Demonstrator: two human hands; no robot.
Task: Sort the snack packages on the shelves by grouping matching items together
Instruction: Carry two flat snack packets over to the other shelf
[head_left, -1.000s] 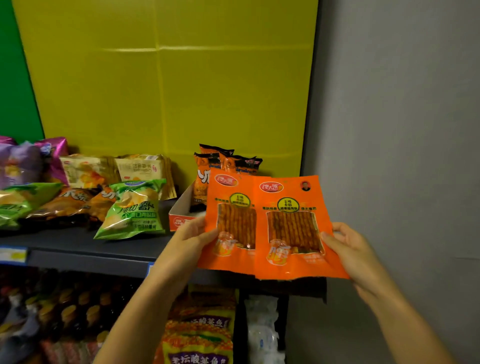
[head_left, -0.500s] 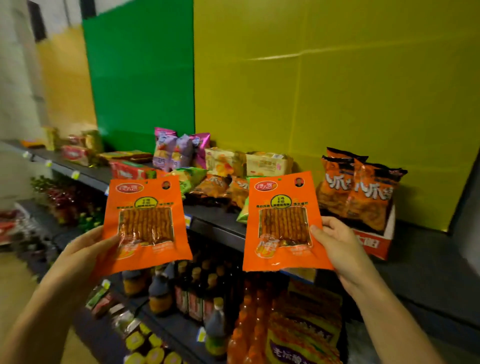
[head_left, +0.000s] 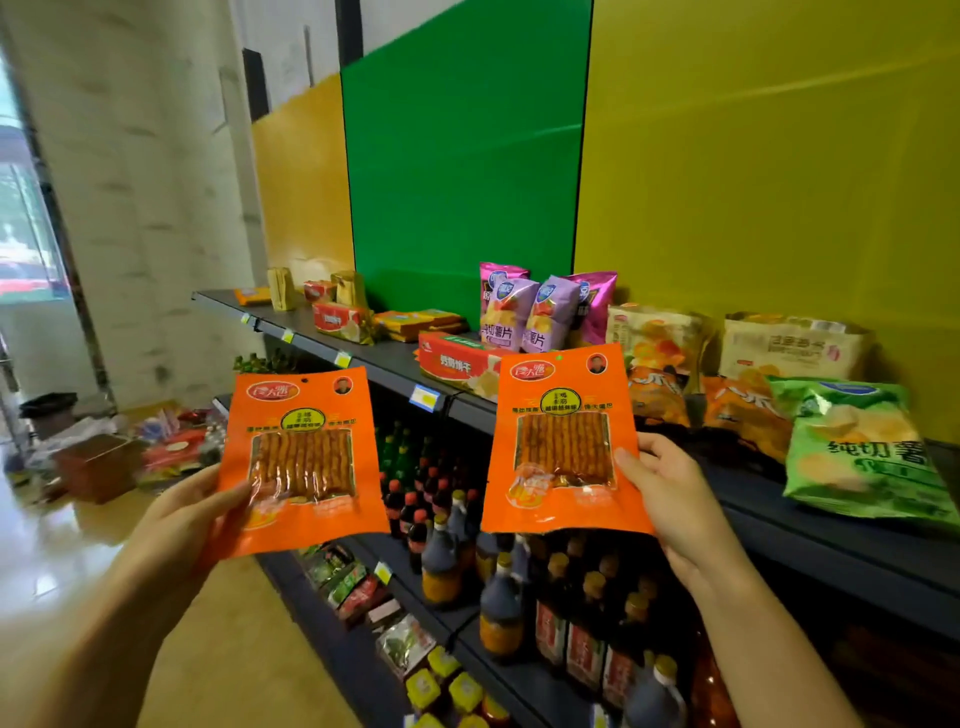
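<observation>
Clearly, the fingers of the left hand (head_left: 192, 512) are pinched on the lower left edge of 1 orange stick-snack packet (head_left: 304, 457), thumb on the printed face, and the fingers of the right hand (head_left: 670, 499) are clamped the same way on the lower right edge of a matching orange packet (head_left: 563, 441). Both packets are upright in the air in front of the shelf, well apart from each other and touching nothing else. On the top shelf (head_left: 395, 358) beyond them, some grouping already shows: the purple chip bags (head_left: 535, 312) stand together at the far edge, 2 pale bags (head_left: 727, 348) sit side by side to their right, and a stack of flat yellow-orange packs (head_left: 421, 322) lies further left. Mixing remains: a green chip bag (head_left: 857, 447) lies at the near right against dark orange bags (head_left: 696, 400), and a red box (head_left: 462, 361) sits among loose items. My judgement is that the sorting is partly done; this matched pair has no place yet, and no other orange packets of its kind are visible on the shelf.
</observation>
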